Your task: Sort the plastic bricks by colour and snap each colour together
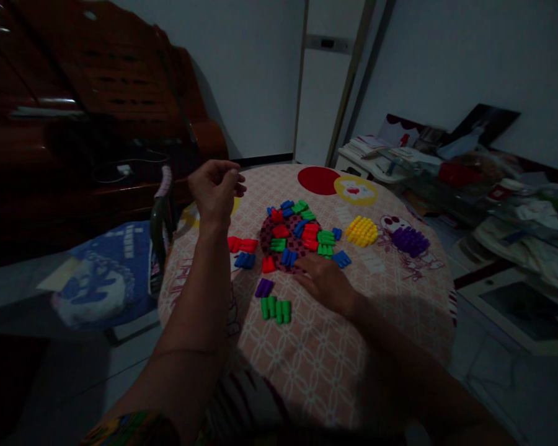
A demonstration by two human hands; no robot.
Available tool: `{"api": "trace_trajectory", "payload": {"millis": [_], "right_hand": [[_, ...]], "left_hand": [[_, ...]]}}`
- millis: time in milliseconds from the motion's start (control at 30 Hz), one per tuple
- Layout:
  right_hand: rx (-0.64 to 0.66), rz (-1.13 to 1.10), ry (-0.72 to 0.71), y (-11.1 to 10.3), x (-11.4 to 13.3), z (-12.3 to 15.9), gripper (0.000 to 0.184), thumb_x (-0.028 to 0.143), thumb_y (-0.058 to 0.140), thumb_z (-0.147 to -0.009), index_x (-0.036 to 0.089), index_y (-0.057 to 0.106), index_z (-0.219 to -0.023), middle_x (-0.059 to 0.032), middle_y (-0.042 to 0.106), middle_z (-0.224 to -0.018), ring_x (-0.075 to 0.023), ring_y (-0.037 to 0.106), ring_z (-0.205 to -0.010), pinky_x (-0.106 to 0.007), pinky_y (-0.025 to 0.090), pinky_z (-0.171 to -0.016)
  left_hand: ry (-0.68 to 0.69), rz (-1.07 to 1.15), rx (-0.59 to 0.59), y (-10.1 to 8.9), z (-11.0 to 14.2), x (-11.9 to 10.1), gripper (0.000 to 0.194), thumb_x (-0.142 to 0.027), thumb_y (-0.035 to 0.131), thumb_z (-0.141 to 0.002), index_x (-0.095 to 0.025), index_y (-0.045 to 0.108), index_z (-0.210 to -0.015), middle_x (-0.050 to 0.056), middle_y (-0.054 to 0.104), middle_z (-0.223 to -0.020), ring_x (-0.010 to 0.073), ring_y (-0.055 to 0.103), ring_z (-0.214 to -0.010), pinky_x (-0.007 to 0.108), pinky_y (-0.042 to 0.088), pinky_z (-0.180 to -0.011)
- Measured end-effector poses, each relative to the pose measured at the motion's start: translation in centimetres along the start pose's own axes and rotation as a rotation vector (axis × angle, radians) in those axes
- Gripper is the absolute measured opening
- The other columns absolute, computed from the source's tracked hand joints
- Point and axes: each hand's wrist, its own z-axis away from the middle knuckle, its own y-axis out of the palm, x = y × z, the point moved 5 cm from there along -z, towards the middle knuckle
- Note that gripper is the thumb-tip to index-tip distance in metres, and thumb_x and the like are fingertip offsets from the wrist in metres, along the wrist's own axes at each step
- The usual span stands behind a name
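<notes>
My left hand (217, 189) is raised over the far left part of the table, thumb and fingers curled together; whatever they hold, if anything, is hidden. Low over the near right edge of a round dark patterned mat (295, 243), my right hand (324, 280) has its fingers stretched out, close to a blue block (289, 257). Red blocks (310, 236), green blocks (326, 243) and other blue ones lie scattered on and around the mat. Left of it are red blocks (242, 244) and a blue block (245, 261). A purple block (264, 287) and green blocks (276, 309) lie nearer me.
On the right of the cloth-covered round table (316, 347) stand a yellow cluster (362, 231) and a purple cluster (410, 241) of blocks. A chair with blue fabric (106, 272) is at the left, before a wooden sofa (116, 80). A cluttered glass stand (474, 192) is at right.
</notes>
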Motion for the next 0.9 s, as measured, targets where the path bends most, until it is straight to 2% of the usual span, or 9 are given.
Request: {"api": "trace_trajectory", "payload": {"millis": [67,133,267,333,433,567,700,800,900], "right_hand": [[0.107,0.020,-0.069,2.2,3.4,-1.1,0.022,0.029,0.057,-0.097,0.019,0.064,-0.114,-0.0084,0.067,-0.109,-0.0200,0.062,-0.100,-0.030,0.048,-0.082],[0.180,0.066,-0.091,4.0,5.4,-1.9,0.022,0.031,0.061,-0.094,0.015,0.064,-0.110,-0.0105,0.066,-0.112,-0.0220,0.061,-0.103,-0.032,0.049,-0.085],[0.195,0.127,-0.134,6.3,7.0,-2.5,0.014,0.021,0.055,-0.096,0.015,0.064,-0.104,-0.0109,0.066,-0.107,-0.0229,0.060,-0.104,-0.035,0.048,-0.089],[0.174,0.155,-0.175,6.8,7.2,-2.3,0.017,0.014,0.049,-0.096,0.015,0.064,-0.104,-0.0105,0.067,-0.107,-0.0233,0.059,-0.103,-0.037,0.048,-0.089],[0.160,0.192,-0.229,6.7,7.6,-2.1,0.020,0.013,0.046,-0.096,0.016,0.064,-0.105,-0.0105,0.067,-0.108,-0.0242,0.059,-0.103,-0.038,0.047,-0.088],[0.214,0.268,-0.226,6.3,8.2,-1.9,0.023,0.012,0.043,-0.097,0.015,0.065,-0.103,-0.0108,0.069,-0.103,-0.0233,0.061,-0.095,-0.036,0.049,-0.079],[0.188,0.294,-0.251,6.2,8.7,-1.7,0.025,0.017,0.040,-0.100,0.017,0.063,-0.109,-0.0093,0.069,-0.108,-0.0218,0.062,-0.099,-0.034,0.050,-0.079],[0.122,0.297,-0.150,5.7,7.8,-2.0,0.025,0.015,0.039,-0.099,0.015,0.060,-0.113,-0.0095,0.070,-0.102,-0.0208,0.063,-0.095,-0.032,0.051,-0.076],[0.090,0.264,0.020,3.8,5.3,-2.4,0.022,0.014,0.041,-0.097,0.014,0.059,-0.110,-0.0096,0.070,-0.095,-0.0199,0.065,-0.083,-0.030,0.050,-0.067]], "left_hand": [[0.001,0.005,-0.004,0.0,0.1,-0.3,0.009,-0.017,0.059,-0.074,-0.015,0.066,-0.080,-0.002,0.066,-0.061,0.0068,0.056,-0.045,0.017,0.045,-0.042],[-0.002,-0.008,-0.005,0.0,0.1,-0.5,0.010,-0.018,0.059,-0.074,-0.015,0.065,-0.081,-0.001,0.066,-0.062,0.0069,0.057,-0.045,0.017,0.045,-0.042],[-0.053,-0.085,-0.003,-0.1,0.2,-0.6,0.011,-0.020,0.058,-0.074,-0.017,0.064,-0.082,-0.002,0.066,-0.066,0.0070,0.058,-0.048,0.017,0.047,-0.044],[-0.075,-0.113,-0.008,-0.1,0.2,-0.6,0.011,-0.020,0.058,-0.074,-0.017,0.064,-0.083,-0.002,0.067,-0.067,0.0069,0.058,-0.049,0.017,0.048,-0.045],[-0.073,-0.113,-0.010,-0.1,0.2,-0.7,0.011,-0.018,0.058,-0.074,-0.018,0.065,-0.083,-0.003,0.067,-0.066,0.0063,0.058,-0.049,0.017,0.048,-0.046],[-0.056,-0.044,-0.013,0.2,0.2,-0.7,0.011,-0.015,0.060,-0.073,-0.015,0.067,-0.080,-0.003,0.066,-0.062,0.0055,0.057,-0.046,0.017,0.047,-0.044],[-0.035,0.008,-0.019,0.4,0.1,-0.6,0.012,-0.015,0.062,-0.070,-0.012,0.069,-0.079,-0.002,0.065,-0.060,0.0059,0.057,-0.045,0.017,0.047,-0.043],[-0.022,0.027,-0.011,0.6,0.1,-0.6,0.014,-0.014,0.064,-0.068,-0.009,0.069,-0.080,-0.001,0.066,-0.061,0.0070,0.059,-0.046,0.017,0.048,-0.043],[-0.015,-0.004,-0.020,0.6,0.2,-0.9,0.014,-0.014,0.064,-0.068,-0.010,0.070,-0.080,-0.002,0.065,-0.060,0.0072,0.059,-0.047,0.016,0.049,-0.043]]}}
